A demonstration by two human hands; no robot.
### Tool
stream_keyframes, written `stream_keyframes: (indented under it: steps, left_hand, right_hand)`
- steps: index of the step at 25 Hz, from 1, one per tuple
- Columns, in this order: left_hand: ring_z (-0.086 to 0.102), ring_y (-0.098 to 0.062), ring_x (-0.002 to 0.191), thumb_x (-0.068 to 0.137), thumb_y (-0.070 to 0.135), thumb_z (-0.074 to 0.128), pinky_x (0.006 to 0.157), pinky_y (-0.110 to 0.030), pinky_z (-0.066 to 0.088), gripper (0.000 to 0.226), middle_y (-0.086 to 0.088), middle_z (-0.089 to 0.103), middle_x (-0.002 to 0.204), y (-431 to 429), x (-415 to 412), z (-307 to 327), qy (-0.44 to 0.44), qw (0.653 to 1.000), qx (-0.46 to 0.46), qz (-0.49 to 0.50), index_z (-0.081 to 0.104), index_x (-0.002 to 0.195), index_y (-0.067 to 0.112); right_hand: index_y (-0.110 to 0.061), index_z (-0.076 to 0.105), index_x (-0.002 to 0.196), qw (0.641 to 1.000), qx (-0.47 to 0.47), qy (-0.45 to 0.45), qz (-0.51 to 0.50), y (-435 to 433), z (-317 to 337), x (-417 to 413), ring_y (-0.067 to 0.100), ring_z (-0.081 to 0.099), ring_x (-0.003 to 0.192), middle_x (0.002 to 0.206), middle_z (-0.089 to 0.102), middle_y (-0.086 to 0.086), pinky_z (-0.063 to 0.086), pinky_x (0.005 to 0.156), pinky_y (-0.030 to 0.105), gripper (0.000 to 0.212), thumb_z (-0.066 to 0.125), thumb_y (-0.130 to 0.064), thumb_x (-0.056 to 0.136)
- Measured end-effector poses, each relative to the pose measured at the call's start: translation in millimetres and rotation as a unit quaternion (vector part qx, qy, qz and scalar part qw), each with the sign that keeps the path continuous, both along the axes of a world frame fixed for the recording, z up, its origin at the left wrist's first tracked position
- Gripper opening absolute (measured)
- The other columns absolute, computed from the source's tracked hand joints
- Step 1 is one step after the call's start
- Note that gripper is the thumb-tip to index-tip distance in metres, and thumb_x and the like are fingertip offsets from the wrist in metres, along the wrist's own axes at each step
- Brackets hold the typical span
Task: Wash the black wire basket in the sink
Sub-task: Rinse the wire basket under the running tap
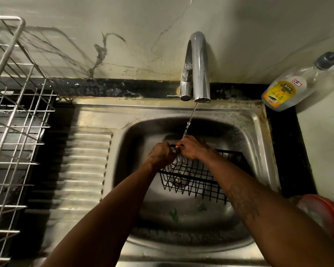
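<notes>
The black wire basket (197, 180) is tilted inside the steel sink (258, 151), its far corner raised under a thin stream of water from the chrome tap (198, 68). My left hand (161, 154) grips the basket's top rim at that corner. Close beside it, my right hand (191, 148) curls round the same rim, and the water lands on its knuckles. Something pale shows below my right hand; I cannot tell what it is. The drain shows through the basket's wires.
A metal dish rack (17, 112) stands on the left beside the ribbed drainboard (85, 170). A dish gel pump bottle (289, 87) leans at the back right corner. A red round object (328, 214) sits at the right edge. Green scraps (174, 214) lie on the sink bottom.
</notes>
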State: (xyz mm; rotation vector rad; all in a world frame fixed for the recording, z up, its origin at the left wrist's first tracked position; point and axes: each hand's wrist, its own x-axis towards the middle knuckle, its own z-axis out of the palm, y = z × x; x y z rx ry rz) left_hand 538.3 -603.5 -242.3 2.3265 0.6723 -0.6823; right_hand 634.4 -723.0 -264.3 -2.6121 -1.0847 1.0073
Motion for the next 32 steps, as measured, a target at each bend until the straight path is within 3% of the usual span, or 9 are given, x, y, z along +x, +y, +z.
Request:
stream_keyframes:
  steps: [3,6,11,16,21,23,26,29,32]
  left_hand:
    - [0.054,-0.012,0.06,0.095,0.022,0.053,0.05,-0.023,0.041,0.027,0.001,0.057,0.072,-2,1,2,-0.005,0.999,-0.008,0.043,0.048,0.069,0.024]
    - [0.057,-0.011,0.06,0.097,0.024,0.052,0.05,-0.022,0.044,0.024,-0.002,0.062,0.077,0,-6,-1,0.005,0.994,-0.031,0.102,0.054,0.073,0.02]
    - [0.059,-0.016,0.065,0.089,0.011,0.058,0.055,-0.027,0.05,0.013,-0.005,0.062,0.079,-3,-1,5,-0.007,0.988,-0.043,0.149,0.055,0.077,0.012]
    - [0.068,-0.022,0.073,0.09,0.014,0.059,0.07,-0.037,0.062,0.019,-0.006,0.064,0.081,-2,6,11,-0.016,0.983,-0.026,0.18,0.053,0.072,0.016]
    - [0.065,-0.018,0.063,0.094,0.021,0.056,0.06,-0.03,0.057,0.023,-0.004,0.066,0.075,2,2,8,-0.018,0.987,-0.013,0.16,0.056,0.071,0.016]
    - [0.062,-0.014,0.058,0.093,0.017,0.057,0.052,-0.025,0.053,0.023,-0.003,0.062,0.07,12,-3,10,0.003,0.984,-0.022,0.179,0.055,0.07,0.015]
    - [0.061,-0.015,0.065,0.091,0.011,0.059,0.05,-0.022,0.046,0.017,-0.006,0.062,0.078,33,-16,10,0.033,0.98,-0.018,0.193,0.055,0.075,0.014]
    - [0.06,-0.016,0.068,0.092,0.009,0.059,0.054,-0.022,0.048,0.018,-0.006,0.061,0.079,46,-23,8,0.033,0.982,-0.014,0.187,0.054,0.076,0.016]
    - [0.057,-0.013,0.061,0.091,0.008,0.058,0.048,-0.02,0.041,0.017,-0.005,0.059,0.074,51,-26,7,0.032,0.981,-0.018,0.188,0.055,0.076,0.014]
  right_hand:
    - [-0.038,0.073,0.105,0.998,0.031,0.043,-0.027,12,2,-5,0.018,0.063,0.086,0.095,0.068,-0.004,0.052,0.075,0.033,0.019,0.054,-0.038,0.101]
    - [-0.034,0.073,0.092,0.995,0.048,0.076,-0.036,24,4,-11,0.014,0.061,0.078,0.085,0.067,-0.007,0.048,0.069,0.029,0.022,0.054,-0.036,0.101]
    - [-0.024,0.075,0.112,0.987,0.053,0.117,-0.097,2,5,22,0.005,0.061,0.09,0.103,0.07,-0.006,0.051,0.089,0.03,0.019,0.065,-0.025,0.096]
    - [-0.029,0.077,0.103,0.993,0.03,0.08,-0.076,16,-3,13,0.016,0.063,0.092,0.102,0.072,-0.002,0.052,0.089,0.039,0.021,0.056,-0.031,0.1]
    - [-0.031,0.074,0.099,0.99,0.065,0.089,-0.086,35,-4,-10,0.018,0.061,0.085,0.092,0.069,-0.002,0.042,0.073,0.031,0.03,0.048,-0.044,0.101]
    - [-0.032,0.074,0.1,0.993,0.052,0.083,-0.069,26,-5,-1,0.015,0.059,0.091,0.099,0.068,-0.004,0.043,0.082,0.035,0.026,0.05,-0.043,0.101]
    - [-0.03,0.074,0.102,0.992,0.012,0.102,-0.077,-30,-7,39,0.013,0.06,0.099,0.108,0.068,-0.004,0.047,0.099,0.041,0.014,0.06,-0.033,0.098]
    - [-0.027,0.078,0.098,0.993,-0.022,0.086,-0.074,-70,-8,61,0.012,0.065,0.096,0.101,0.073,-0.005,0.052,0.097,0.038,0.013,0.065,-0.028,0.097]
    - [-0.028,0.077,0.107,0.995,-0.023,0.073,-0.071,-51,-13,60,0.018,0.061,0.102,0.111,0.065,0.0,0.05,0.098,0.039,0.017,0.069,-0.024,0.093]
